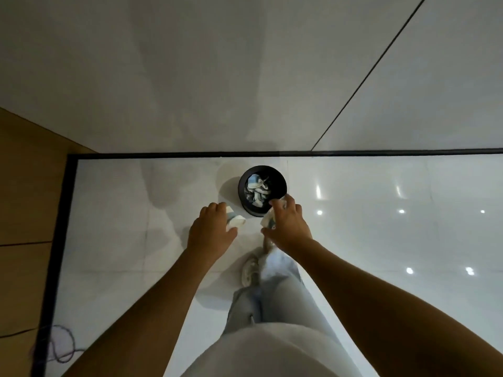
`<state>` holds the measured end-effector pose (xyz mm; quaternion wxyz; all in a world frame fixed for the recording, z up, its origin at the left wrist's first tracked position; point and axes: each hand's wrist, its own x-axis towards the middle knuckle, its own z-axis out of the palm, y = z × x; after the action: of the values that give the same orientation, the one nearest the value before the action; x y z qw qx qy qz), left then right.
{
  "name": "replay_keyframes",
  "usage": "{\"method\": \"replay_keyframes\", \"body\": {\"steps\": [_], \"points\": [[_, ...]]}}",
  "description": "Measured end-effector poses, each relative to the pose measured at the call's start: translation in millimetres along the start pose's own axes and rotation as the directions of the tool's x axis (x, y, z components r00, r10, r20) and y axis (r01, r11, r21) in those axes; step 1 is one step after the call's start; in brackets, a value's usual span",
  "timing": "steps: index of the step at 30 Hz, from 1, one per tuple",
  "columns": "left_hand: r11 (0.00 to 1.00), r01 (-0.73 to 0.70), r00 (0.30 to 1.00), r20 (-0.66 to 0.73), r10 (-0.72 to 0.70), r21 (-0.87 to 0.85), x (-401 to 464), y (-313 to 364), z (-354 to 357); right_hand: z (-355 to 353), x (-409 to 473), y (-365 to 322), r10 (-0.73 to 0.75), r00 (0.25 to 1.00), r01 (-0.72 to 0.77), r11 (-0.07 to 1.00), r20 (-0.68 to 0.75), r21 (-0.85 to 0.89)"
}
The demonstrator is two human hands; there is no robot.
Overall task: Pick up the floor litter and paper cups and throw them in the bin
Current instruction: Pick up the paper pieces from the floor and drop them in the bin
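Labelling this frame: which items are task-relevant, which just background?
Job:
- black bin, crumpled cups inside
- paper cup held in left hand
- paper cup held in right hand

Lying about:
- cable loop, floor's left edge
- wooden panel, left

A tiled indoor corner, likely an office or public building rather than a home.

Glossy pale floor tiles (381,240) mirror rows of small ceiling spotlights. Behind the small round black bin (283,183), which stands on the floor and is filled with crumpled paper cups, a dark skirting strip (190,155) runs along the foot of a smooth grey panelled wall (190,63) split by a thin dark joint. Left of the bin, well apart, stands a wood-veneer panel (24,200), with a thin cable (61,346) looped at its foot.
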<state>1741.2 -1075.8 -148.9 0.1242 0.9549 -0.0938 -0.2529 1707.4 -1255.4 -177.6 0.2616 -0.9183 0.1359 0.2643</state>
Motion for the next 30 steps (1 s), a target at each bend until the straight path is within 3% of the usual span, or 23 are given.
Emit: {"method": "replay_keyframes", "body": {"steps": [5,11,22,27,30], "points": [[0.998,0.058,0.998,0.006,-0.058,-0.017,66,-20,30,26,101,4,-0.025,1.000,0.025,1.000,-0.001,-0.015],[0.988,0.121,0.992,0.034,-0.118,-0.095,120,-30,79,69,177,24,0.007,0.993,0.003,0.996,0.117,-0.091],[0.996,0.016,0.999,0.046,-0.013,-0.085,189,8,125,66,181,70,0.083,0.991,-0.082,0.997,0.102,-0.012],[0.999,0.030,0.980,0.199,-0.027,-0.015,222,25,142,58,177,82,0.098,0.994,-0.100,0.994,0.054,0.035],[0.998,-0.013,0.979,0.202,0.001,0.057,222,33,144,55,165,85,0.116,0.991,-0.119,0.992,0.062,0.049]]}}
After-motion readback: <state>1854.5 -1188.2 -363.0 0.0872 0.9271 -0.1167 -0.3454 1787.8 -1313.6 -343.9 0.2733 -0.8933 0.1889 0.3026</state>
